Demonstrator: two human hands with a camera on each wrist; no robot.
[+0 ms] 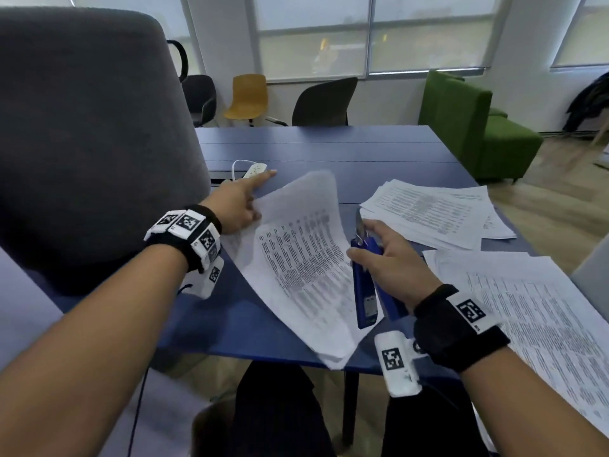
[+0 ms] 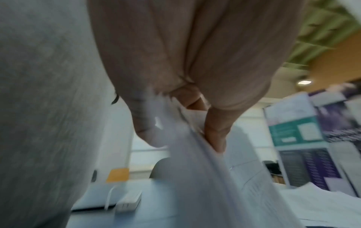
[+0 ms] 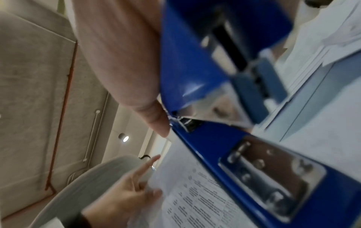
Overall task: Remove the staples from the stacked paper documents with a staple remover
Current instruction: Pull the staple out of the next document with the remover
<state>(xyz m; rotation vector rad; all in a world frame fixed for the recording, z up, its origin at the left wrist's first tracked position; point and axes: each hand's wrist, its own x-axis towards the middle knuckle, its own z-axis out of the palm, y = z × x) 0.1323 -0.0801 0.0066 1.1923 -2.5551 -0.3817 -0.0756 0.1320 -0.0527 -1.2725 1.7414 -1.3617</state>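
Note:
A stapled paper document with printed text lies curled in the middle of the blue table. My left hand pinches its upper left corner, thumb and fingers on the sheets, with the index finger pointing straight out. My right hand grips a blue staple remover just right of the document, its metal tip pointing away from me. In the right wrist view the blue staple remover fills the frame, with the document below it.
Two loose piles of printed sheets lie on the right: one further back, one nearer. A white power strip sits behind my left hand. A tall grey chair back stands at the left. Chairs and a green sofa stand beyond.

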